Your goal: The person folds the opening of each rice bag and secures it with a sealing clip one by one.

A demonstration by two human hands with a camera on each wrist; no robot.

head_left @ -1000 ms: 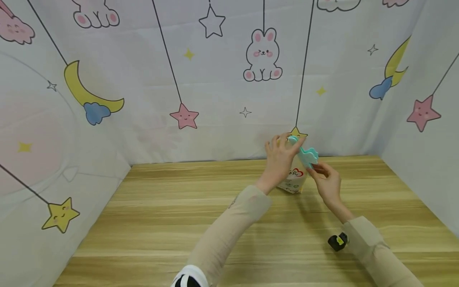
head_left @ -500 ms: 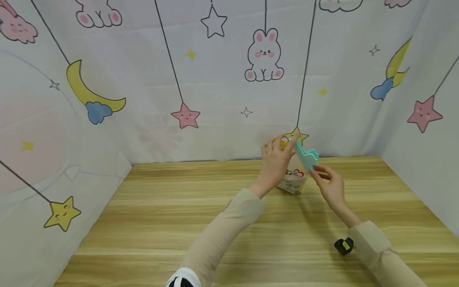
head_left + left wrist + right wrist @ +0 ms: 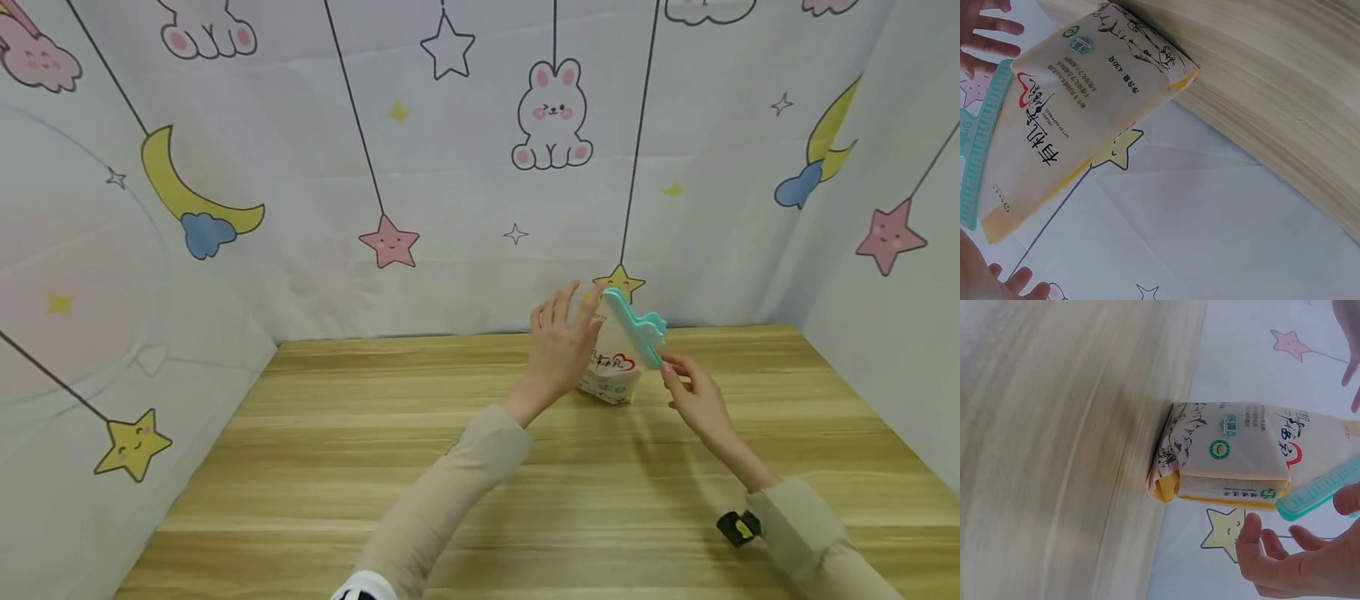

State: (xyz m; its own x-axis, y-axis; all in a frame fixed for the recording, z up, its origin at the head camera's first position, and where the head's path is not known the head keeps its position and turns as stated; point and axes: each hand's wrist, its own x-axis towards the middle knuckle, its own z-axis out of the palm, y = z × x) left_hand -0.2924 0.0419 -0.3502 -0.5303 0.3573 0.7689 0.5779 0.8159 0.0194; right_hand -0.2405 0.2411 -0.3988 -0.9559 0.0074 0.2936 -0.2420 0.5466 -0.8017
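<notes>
A cream food pouch (image 3: 611, 342) with red and black print stands upright on the table by the back curtain. A long turquoise bag clip (image 3: 637, 328) sits slantwise across its top right corner. Left of the pouch is my left hand (image 3: 561, 346), fingers spread; in the left wrist view this hand (image 3: 991, 278) shows clear of the pouch's top edge. My right hand (image 3: 697, 402) is at the clip's lower end, and in the right wrist view its fingers (image 3: 1272, 559) are loose and apart, with the thumb overlapping the clip (image 3: 1316, 490).
The wood-grain table (image 3: 375, 467) meets a white curtain (image 3: 450, 167) printed with stars, moons and rabbits, which also covers both sides. A small black item with a yellow mark (image 3: 738, 528) appears beside the right sleeve (image 3: 802, 525).
My left hand has drawn back leftward off the clip and the pouch top, uncovering both. My right hand has shifted slightly right and down, loosening from the clip's lower end.
</notes>
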